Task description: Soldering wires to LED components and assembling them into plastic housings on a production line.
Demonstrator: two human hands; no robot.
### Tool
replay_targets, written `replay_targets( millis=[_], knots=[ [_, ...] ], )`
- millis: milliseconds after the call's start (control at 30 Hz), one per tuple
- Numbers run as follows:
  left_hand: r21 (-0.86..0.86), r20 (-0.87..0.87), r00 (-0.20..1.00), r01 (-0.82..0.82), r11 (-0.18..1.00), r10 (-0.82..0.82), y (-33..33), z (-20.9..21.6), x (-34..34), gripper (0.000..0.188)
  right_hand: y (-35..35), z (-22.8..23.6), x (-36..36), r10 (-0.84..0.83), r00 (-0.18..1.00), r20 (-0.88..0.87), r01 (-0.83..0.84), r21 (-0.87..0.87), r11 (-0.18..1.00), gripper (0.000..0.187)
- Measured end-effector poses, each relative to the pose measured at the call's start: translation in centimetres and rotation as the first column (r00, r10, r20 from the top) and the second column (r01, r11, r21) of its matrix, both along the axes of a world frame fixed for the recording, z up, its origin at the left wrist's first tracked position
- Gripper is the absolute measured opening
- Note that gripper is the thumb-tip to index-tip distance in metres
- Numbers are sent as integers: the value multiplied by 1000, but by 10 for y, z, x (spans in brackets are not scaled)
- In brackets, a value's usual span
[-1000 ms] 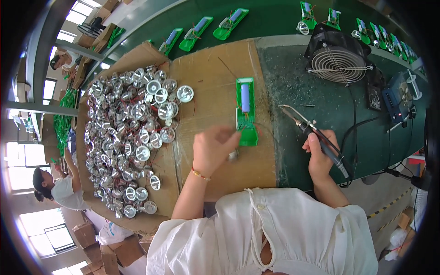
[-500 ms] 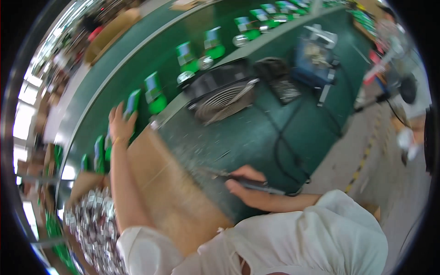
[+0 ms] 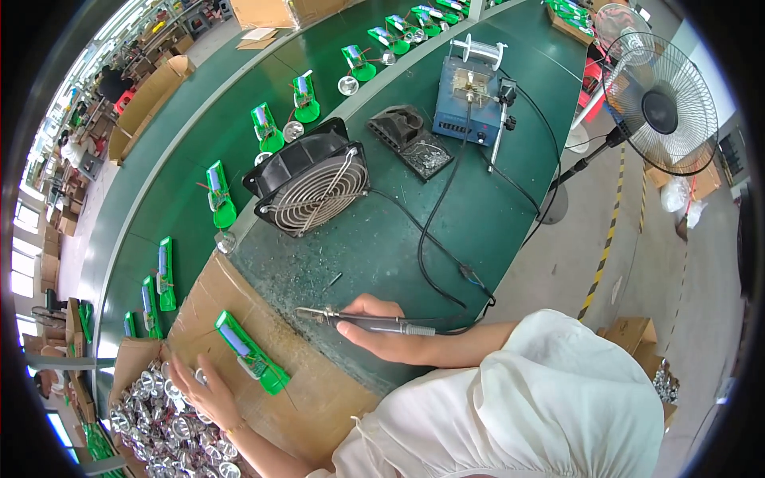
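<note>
My right hand (image 3: 374,327) is closed round the grey handle of a soldering iron (image 3: 394,325), its metal tip pointing left above the bench. On the cardboard sheet (image 3: 319,398) lies a green plastic housing (image 3: 253,355) with a pale violet strip and thin wires at its lower end. No hand touches it. My left hand (image 3: 205,392) has its fingers apart at the edge of a carton heaped with small silver reflector cups (image 3: 175,438). Whether its fingertips touch any cup I cannot tell.
A square black fan with a wire guard (image 3: 315,187) stands on the bench. Beyond it are a black iron stand (image 3: 410,143) and a blue soldering station (image 3: 470,107) with trailing cables. Green housings (image 3: 217,193) line the belt (image 3: 127,239). A pedestal fan (image 3: 660,111) stands right.
My left hand has come back from the belt to the carton of cups. A green housing now lies on the cardboard. My right hand, still gripping the iron, has shifted left.
</note>
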State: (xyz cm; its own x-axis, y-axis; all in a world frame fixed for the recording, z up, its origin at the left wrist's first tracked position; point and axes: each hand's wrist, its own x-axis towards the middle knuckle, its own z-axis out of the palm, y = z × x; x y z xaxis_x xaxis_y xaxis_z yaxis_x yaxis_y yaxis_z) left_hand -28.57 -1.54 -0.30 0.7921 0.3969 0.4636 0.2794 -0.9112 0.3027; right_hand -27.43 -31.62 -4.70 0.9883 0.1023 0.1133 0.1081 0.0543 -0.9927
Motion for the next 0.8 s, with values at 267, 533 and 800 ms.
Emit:
replay_targets(
  millis=[267,533,800],
  knots=[
    [407,-234,967,1,913,103,-10,-34,-53,31,3,-13,-4,-81,996,42,80,31,996,20],
    [94,-93,993,75,993,-66,-50,-37,-98,15,5,-12,-4,-60,996,60,58,27,998,19],
    [239,29,987,146,960,-157,-74,-29,-117,14,3,-15,-4,-56,997,58,51,87,995,18]
  ],
)
